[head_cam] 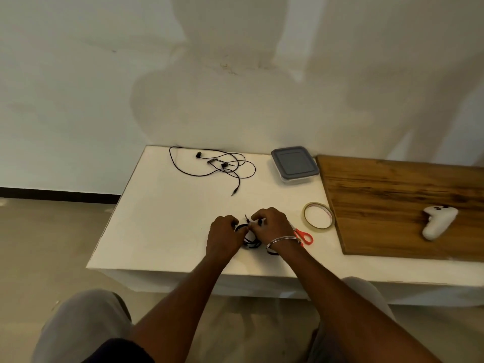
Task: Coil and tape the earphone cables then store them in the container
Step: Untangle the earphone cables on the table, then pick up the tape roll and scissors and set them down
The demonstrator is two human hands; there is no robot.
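1. Both hands, left hand (224,233) and right hand (271,223), are held together at near table (157,221) centre; fingers (258,218) pinch a coiled black earphone cable (252,244).
2. Second earphone cable (213,163) lies loose at far left.
3. Lidded container (294,163) stands far right of it.

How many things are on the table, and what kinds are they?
Earphones: 2, loose earphones and coiled earphones in both hands
Container: 1
Tape roll: 1
Scissors: 1
Wooden board: 1
White controller: 1
Total: 7
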